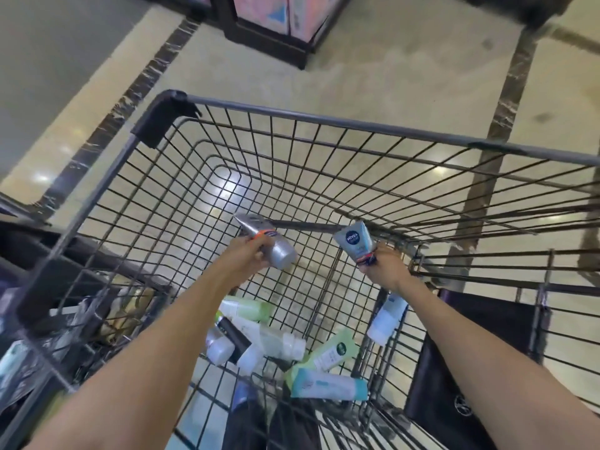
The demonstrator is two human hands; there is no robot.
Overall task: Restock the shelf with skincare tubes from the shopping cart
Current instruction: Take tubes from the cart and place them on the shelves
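Skincare tubes: silver tube (pixel 269 241) slanted, cap lower-right, in left grip (pixel 250 251); Nivea tube (pixel 354 240) seemingly upright in right grip (pixel 383 264).

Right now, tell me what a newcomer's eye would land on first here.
Two bare arms reach into a wire shopping cart: the left hand grips a silver tube, the right hand a pale blue Nivea tube. Below them, a jumble of green and white tubes lies on the cart's floor.

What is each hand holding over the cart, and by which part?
The left hand grips a silver tube around its middle. The right hand holds a pale blue tube by its lower end, where the cap seems to be.
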